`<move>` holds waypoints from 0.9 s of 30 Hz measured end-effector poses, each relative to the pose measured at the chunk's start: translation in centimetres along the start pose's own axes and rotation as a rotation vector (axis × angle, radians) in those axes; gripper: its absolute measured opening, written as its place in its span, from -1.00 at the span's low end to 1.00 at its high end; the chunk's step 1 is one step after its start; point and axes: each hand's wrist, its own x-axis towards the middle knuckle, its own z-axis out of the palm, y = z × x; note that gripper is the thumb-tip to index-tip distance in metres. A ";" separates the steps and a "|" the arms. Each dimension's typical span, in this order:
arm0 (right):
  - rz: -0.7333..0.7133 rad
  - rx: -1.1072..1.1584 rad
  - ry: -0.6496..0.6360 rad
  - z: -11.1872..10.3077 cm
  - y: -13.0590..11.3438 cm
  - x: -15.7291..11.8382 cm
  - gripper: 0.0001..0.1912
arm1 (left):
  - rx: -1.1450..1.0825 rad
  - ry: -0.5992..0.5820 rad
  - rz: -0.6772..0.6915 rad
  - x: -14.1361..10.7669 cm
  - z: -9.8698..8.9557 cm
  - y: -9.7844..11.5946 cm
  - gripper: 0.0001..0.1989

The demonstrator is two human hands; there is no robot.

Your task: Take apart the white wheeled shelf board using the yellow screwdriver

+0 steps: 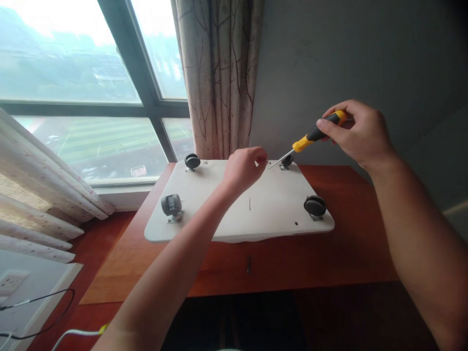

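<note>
My right hand [360, 129] grips the black and yellow handle of a screwdriver [311, 137]. Its thin metal shaft slants down and left, with the tip just above a white board [270, 209]. Close to that tip, my left hand [245, 165] has thumb and forefinger pinched together over the board; what they hold, if anything, is too small to make out. Dark caster wheels stand at the board's corners: far left [192, 162], near left [171, 207], far right [287, 161] and near right [315, 207].
The board lies on a reddish-brown wooden table [351, 243]. A small dark slim object [249, 264] rests near the table's front edge. Behind are a curtain [223, 73], a window [106, 122] and a grey wall. Cables [69, 302] and a wall socket [12, 283] are at lower left.
</note>
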 end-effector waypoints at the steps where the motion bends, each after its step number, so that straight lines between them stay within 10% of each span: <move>1: 0.021 0.054 -0.006 -0.1 -0.2 -0.5 -0.77 | -0.060 0.036 0.019 -2.2 -0.7 0.4 -0.86; 6: 0.075 0.185 -0.053 -0.5 -1.3 -2.2 -0.82 | -0.295 -0.019 0.111 -15.0 -0.6 0.8 -0.86; 11: 0.041 0.174 -0.100 -0.7 -2.4 -3.1 -0.79 | -0.051 -0.149 0.163 -23.4 1.9 -1.8 -0.81; 27: -0.004 0.143 -0.216 1.4 -5.3 -4.9 -0.75 | 0.090 -0.295 0.125 -24.9 2.7 -2.3 -0.79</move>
